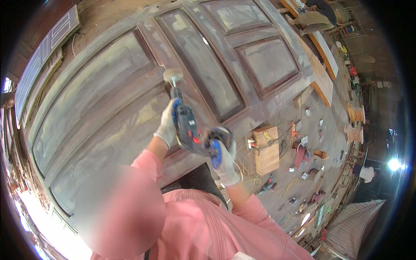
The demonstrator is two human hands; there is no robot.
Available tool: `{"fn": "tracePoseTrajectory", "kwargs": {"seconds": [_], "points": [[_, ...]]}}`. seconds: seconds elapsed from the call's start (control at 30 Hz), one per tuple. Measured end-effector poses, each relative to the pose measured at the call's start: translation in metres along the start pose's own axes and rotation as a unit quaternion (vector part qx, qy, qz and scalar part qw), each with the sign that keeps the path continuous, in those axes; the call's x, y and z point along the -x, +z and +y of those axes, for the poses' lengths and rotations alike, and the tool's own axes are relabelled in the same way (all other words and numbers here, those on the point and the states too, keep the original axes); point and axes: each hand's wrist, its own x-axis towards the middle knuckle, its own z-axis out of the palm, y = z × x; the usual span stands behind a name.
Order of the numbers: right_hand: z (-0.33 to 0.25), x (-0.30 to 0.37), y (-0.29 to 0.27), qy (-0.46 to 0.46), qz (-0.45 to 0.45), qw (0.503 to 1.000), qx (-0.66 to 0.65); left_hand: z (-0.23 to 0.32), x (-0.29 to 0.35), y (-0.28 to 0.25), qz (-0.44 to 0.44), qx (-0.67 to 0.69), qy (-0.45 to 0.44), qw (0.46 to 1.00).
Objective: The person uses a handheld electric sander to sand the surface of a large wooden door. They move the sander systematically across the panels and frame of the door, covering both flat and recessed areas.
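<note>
Both my hands, in white work gloves, are closed round a dark drill (pixel 189 128) with blue grips and red parts. My left hand (pixel 167 123) wraps the front of its body, close behind the chuck. My right hand (pixel 227 164) grips the rear handle. A round, pale sanding wheel (pixel 173 74) is fitted in the chuck, blurred as if turning. It is over a frame bar of a large panelled wooden door (pixel 195 56); I cannot tell whether it touches. Dull grey-brown, with lighter patches, the door has raised mouldings round its sunken panels.
Right of the door stands a wooden block (pixel 266 149) with cables round it. Another power tool (pixel 268 185) and a roll of reddish abrasive (pixel 300 154) lie on the littered floor. Long boards (pixel 320 52) are at the far right, near another person (pixel 315 18). More panels (pixel 45 56) lean at left.
</note>
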Motion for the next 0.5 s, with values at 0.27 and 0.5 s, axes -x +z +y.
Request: {"fn": "tracePoseTrajectory", "kwargs": {"seconds": [0.27,0.5], "points": [[0.000,0.070,-0.022,-0.013,-0.009,0.999,-0.030,-0.056,0.021,-0.011,0.011,-0.021,-0.002,1.000],[0.005,0.019,-0.002,0.000,0.003,0.998,-0.070,-0.006,0.003,0.012,-0.045,-0.059,-0.041,0.996]]}}
